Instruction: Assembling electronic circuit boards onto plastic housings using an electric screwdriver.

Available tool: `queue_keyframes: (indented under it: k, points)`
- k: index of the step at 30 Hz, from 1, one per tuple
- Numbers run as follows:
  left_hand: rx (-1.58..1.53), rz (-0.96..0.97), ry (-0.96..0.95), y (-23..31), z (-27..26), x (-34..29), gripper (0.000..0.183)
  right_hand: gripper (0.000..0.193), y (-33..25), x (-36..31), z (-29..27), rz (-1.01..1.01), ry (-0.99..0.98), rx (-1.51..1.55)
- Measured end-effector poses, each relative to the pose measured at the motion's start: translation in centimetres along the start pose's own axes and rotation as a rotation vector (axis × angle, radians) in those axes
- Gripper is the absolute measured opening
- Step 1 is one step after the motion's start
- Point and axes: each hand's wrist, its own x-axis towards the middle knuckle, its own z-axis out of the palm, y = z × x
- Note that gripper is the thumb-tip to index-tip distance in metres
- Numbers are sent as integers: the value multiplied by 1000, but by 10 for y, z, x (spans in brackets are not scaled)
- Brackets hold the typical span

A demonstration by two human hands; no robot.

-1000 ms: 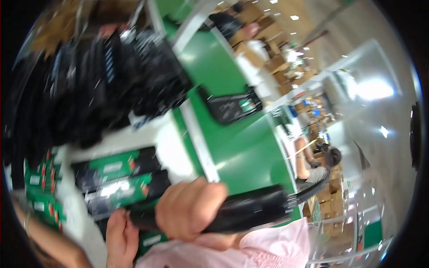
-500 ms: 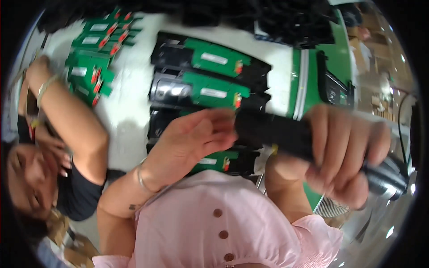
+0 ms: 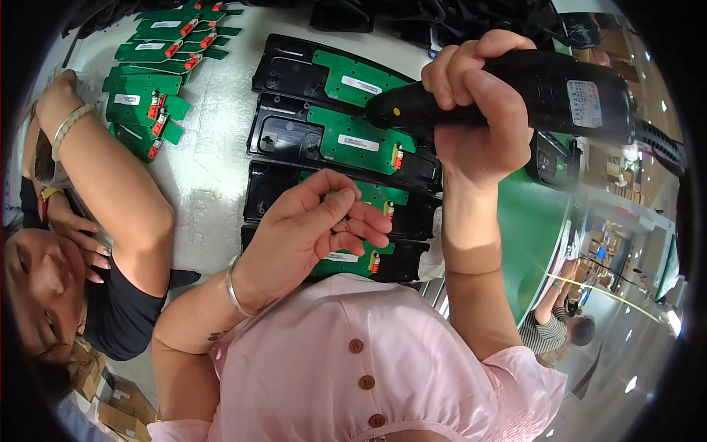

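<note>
My right hand [image 3: 486,110] grips a black corded electric screwdriver [image 3: 551,92]. Its narrow nose points left, just over the upper edge of a green circuit board [image 3: 331,131] in the second black plastic housing [image 3: 283,141] from the far end. Whether the bit touches is too small to tell. Palm up, my left hand [image 3: 291,232] hovers above the nearer housings, fingers curled and thumb bent toward the index finger. Small dark specks show among those fingers, too small to name. Several such housings lie in a column, each with a board on its right part.
Loose green boards with red connectors [image 3: 158,104] lie at the far left. Dark plastic parts [image 3: 342,15] crowd the back edge. A co-worker's arm [image 3: 121,184] rests at the left of the white work surface [image 3: 210,147]. Green surface [image 3: 541,221] extends on the right.
My right hand has swung the screwdriver up and left, over the second housing. My left hand has come away from the screwdriver's nose and sits slightly lower, with its fingers curled.
</note>
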Motion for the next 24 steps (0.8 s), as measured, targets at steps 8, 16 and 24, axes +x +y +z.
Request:
queue_keyframes:
  k: [8, 16, 24]
  points:
    - [64, 87, 105, 4, -4, 3, 14, 18, 4, 9, -1, 23, -115, -20]
    - [-147, 90, 93, 9, -11, 3, 18, 17, 8, 13, 3, 45, -176, -32]
    - [-292, 151, 97, 8, -12, 7, 17, 25, -82, -1, 10, 39, -309, 37]
